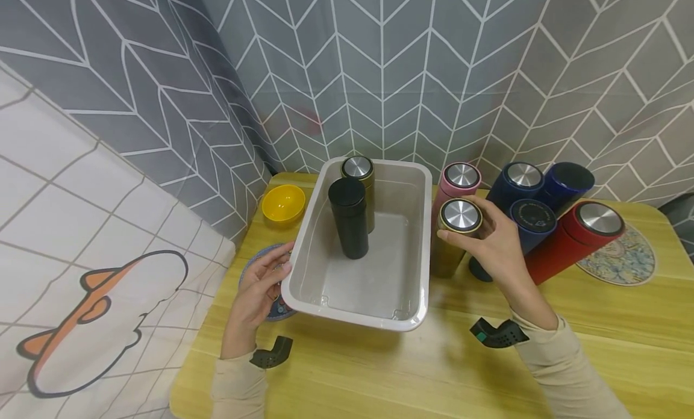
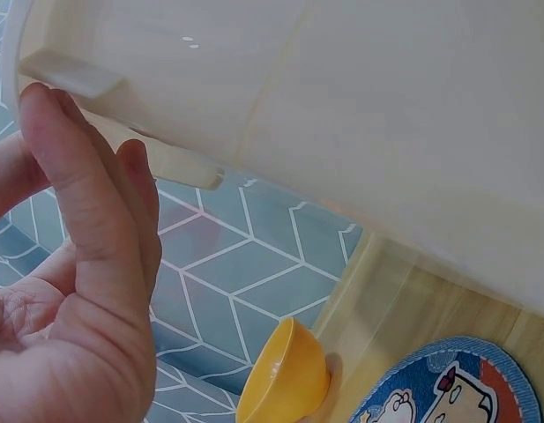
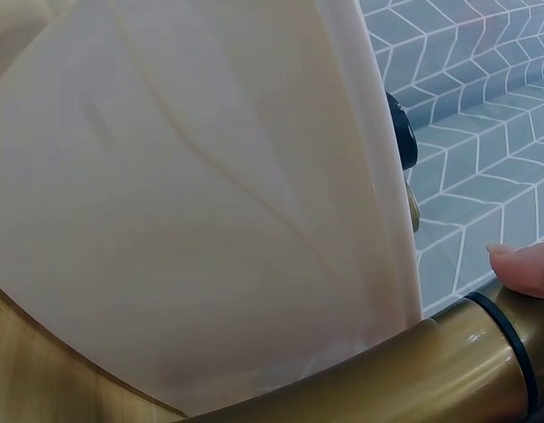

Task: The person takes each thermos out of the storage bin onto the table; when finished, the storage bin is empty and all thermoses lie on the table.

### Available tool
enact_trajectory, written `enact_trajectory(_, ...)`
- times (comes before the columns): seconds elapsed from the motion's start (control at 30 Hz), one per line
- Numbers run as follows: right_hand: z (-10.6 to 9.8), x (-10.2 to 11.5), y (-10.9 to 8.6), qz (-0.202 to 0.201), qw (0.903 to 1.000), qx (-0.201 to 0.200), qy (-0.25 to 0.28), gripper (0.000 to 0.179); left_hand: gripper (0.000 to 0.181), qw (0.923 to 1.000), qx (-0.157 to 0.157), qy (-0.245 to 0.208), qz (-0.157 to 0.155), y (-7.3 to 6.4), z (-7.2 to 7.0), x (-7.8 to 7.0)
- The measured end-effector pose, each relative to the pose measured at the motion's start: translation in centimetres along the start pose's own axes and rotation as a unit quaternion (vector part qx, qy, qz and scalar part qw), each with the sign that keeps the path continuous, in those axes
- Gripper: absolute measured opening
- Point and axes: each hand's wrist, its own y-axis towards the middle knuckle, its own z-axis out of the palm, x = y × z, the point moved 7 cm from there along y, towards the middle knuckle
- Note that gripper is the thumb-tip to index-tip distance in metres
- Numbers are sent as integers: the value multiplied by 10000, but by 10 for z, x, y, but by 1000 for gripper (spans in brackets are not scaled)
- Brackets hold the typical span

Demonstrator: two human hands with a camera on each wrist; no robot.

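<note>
Right hand point(image 1: 496, 241): grips the gold bottle near its cap, thumb on the near side, fingers round the far side.
Gold bottle point(image 1: 447, 257): just right of the tub, silver-topped cap upward; whether its base rests on the table, I cannot tell.
Left hand point(image 1: 261, 286): fingers only lightly bent, tips touching the outside of the tub at its left rim.
Tub point(image 1: 379, 274): pale grey, between the two hands, with two bottles standing inside.
Black bottle point(image 1: 349, 223): in the tub, towards its left wall.
Olive bottle point(image 1: 368, 190): in the tub's far left corner, partly hidden behind the black one.
Pink bottle point(image 1: 461, 177): just behind the gold bottle, outside the tub.
Bottles to the right: a navy bottle point(image 1: 517, 181), a glossy blue bottle point(image 1: 564, 181), a dark-capped bottle point(image 1: 534, 217) and a red bottle point(image 1: 566, 238), clustered beyond the right hand.
Patterned mat point(image 1: 623, 256): right of the red bottle.
Yellow bowl point(image 1: 284, 203): left of the tub, near its far end.
Blue mat point(image 1: 279, 310): partly under the left hand.
Table point(image 1: 352, 371): yellowish wood grain.
Curtain point(image 1: 390, 76): grey with white zigzag lines, behind everything.
</note>
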Motion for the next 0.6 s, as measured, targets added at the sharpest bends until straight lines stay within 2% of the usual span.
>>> enact_trajectory(0.3, -3, 2, -1, -179, 9998, -31, -78, 77, 40, 10000, 39, -21, 75, -1, 1, -1)
enact_trajectory(0.6, -6, 4, -5, -341, 9991, -232, 43, 80, 39, 10000, 6, 19, 72, -1, 0, -1)
